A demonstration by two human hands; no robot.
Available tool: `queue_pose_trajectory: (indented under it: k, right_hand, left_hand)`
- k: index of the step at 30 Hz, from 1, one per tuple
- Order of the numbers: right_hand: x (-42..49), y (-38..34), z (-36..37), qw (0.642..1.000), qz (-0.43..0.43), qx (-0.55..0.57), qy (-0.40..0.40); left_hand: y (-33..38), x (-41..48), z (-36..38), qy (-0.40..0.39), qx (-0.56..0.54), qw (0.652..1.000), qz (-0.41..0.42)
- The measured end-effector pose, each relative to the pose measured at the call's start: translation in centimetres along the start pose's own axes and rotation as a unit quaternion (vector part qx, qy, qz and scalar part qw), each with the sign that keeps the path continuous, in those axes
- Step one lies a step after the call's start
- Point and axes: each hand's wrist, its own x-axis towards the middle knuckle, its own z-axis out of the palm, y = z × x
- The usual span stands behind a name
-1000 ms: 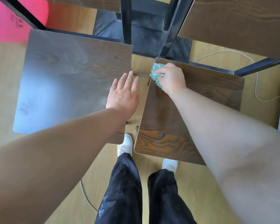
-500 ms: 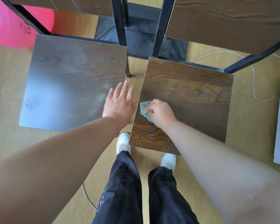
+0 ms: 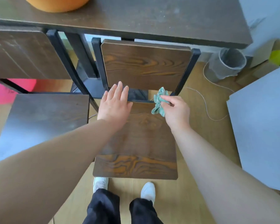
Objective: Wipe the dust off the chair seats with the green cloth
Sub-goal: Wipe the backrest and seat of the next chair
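Open room only at the seat's near end
Near half of the right chair seat (image 3: 136, 165) lies bare. The left hand (image 3: 115, 109), right hand (image 3: 176, 112) and green cloth (image 3: 158, 102) crowd its far end below the backrest (image 3: 145, 65). A grey board (image 3: 262, 126) stands to the right.

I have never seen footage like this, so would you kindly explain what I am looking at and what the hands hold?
There is no machine here: a person is working bare-handed, filmed by one wide-angle camera worn on the head, looking down. The left hand is open, fingers straight, at the rear left of a wood-grain chair seat. The right hand pinches a crumpled green cloth over the seat's rear right; whether the cloth touches the wood I cannot tell. A second chair seat, dusty-looking, stands to the left. Behind is a dark table carrying an orange object, and a waste bin stands on the floor at the right.
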Motion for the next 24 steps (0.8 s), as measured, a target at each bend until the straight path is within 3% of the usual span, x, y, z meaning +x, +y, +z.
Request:
queue_pose_trajectory:
  k: [9, 17, 24]
  right_hand:
    - [9.9, -6.6, -10.8, 0.978, -0.13, -0.062, 0.149]
    - [13.7, -8.2, -9.0, 0.972, -0.125, -0.183, 0.076]
    - [13.8, -8.6, -8.0, 0.964, -0.14, -0.211, 0.082]
  left_hand:
    - [6.1, 4.9, -5.8, 0.079, 0.046, 0.994, 0.06]
    - [6.4, 6.6, -5.9, 0.088, 0.068, 0.991, 0.07]
    - [3.6, 6.2, -4.8, 0.063, 0.069, 0.994, 0.058]
